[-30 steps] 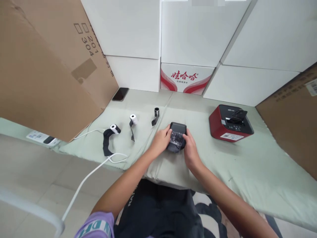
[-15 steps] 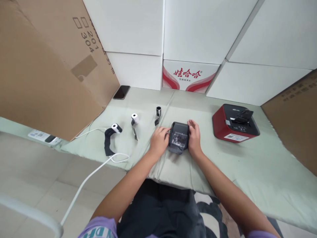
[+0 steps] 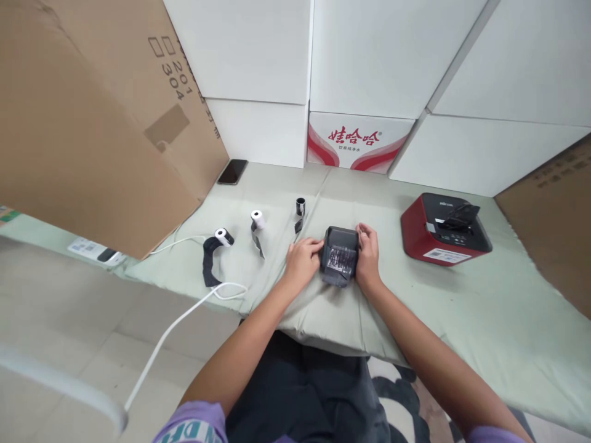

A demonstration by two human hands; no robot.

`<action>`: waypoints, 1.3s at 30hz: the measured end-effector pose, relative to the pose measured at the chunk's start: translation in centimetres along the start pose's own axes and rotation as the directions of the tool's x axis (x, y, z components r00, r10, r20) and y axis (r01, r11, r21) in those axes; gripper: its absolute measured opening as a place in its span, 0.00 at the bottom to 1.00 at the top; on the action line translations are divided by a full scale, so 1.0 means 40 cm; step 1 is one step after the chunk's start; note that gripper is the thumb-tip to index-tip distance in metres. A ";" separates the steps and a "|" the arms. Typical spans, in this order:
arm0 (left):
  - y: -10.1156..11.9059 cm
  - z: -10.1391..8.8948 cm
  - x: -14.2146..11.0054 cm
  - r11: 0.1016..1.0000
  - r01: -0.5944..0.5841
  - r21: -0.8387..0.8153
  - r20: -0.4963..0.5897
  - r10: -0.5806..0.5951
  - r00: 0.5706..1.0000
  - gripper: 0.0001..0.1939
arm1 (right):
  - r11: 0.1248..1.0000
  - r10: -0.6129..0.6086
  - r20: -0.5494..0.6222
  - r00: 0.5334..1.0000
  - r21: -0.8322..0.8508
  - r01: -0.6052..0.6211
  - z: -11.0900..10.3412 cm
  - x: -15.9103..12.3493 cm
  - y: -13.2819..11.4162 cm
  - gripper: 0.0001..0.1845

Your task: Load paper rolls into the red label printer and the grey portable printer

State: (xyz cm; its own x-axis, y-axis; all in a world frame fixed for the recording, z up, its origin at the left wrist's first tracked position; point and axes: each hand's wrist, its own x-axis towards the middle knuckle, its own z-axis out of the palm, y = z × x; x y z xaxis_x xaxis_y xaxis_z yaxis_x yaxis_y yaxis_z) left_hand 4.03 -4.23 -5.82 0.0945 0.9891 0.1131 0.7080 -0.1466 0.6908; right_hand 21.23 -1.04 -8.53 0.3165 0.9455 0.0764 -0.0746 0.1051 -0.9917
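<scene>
A small black portable printer [image 3: 340,240] lies on the cloth-covered table in front of me, with a dark strip of printed paper [image 3: 337,274] hanging over its near edge. My left hand [image 3: 302,261] holds its left side, fingertips against the casing. On the opposite side my right hand [image 3: 368,255] presses along the casing, fingers bent round the far corner. Beyond my left hand stands a little dark paper roll [image 3: 300,207] with its end uncurled. Two white-cored paper rolls, one farther [image 3: 258,219] and one nearer [image 3: 224,237], trail dark strips to the left.
To the right sits a red and black printer [image 3: 443,229] with dark paper sticking out. A phone [image 3: 233,171] lies at the back left by a large cardboard box [image 3: 115,123]. White cartons [image 3: 360,55] wall the back. A white cable [image 3: 170,332] crosses the table's front edge.
The view has shifted slightly, so everything appears a little farther right. Both hands stay on the sides of the black portable printer, with only small finger movements.
</scene>
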 end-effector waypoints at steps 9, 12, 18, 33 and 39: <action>-0.006 0.008 -0.003 0.999 -0.044 0.014 -0.029 0.044 0.999 0.26 | 1.000 -0.017 0.005 1.000 0.002 0.017 0.000 -0.003 -0.004 0.26; -0.004 0.008 -0.004 0.998 -0.047 0.031 -0.027 0.048 0.998 0.26 | 1.000 -0.016 0.001 1.000 -0.010 0.016 0.001 -0.004 -0.010 0.27; -0.003 0.012 -0.002 0.996 -0.049 0.074 -0.032 0.052 0.998 0.28 | 0.999 -0.033 -0.002 0.999 -0.038 0.033 0.002 -0.004 -0.013 0.26; 0.005 0.028 -0.004 0.983 -0.049 0.177 -0.099 0.067 0.993 0.25 | 0.994 -0.104 -0.086 0.991 -0.042 0.101 -0.004 -0.005 -0.011 0.21; 0.007 0.028 0.004 0.987 -0.019 0.158 -0.119 0.038 0.992 0.23 | 0.972 -0.192 -0.132 0.972 -0.160 0.171 -0.025 -0.053 -0.038 0.16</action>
State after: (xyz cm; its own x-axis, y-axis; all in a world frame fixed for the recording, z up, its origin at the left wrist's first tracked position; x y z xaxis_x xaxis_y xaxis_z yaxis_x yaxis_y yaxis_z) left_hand 5.03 -4.11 -6.40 0.0374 0.9740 0.2236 0.8076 -0.1613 0.5672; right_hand 21.62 -3.51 -7.28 0.4469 0.8585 0.2514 0.1332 0.2141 -0.9677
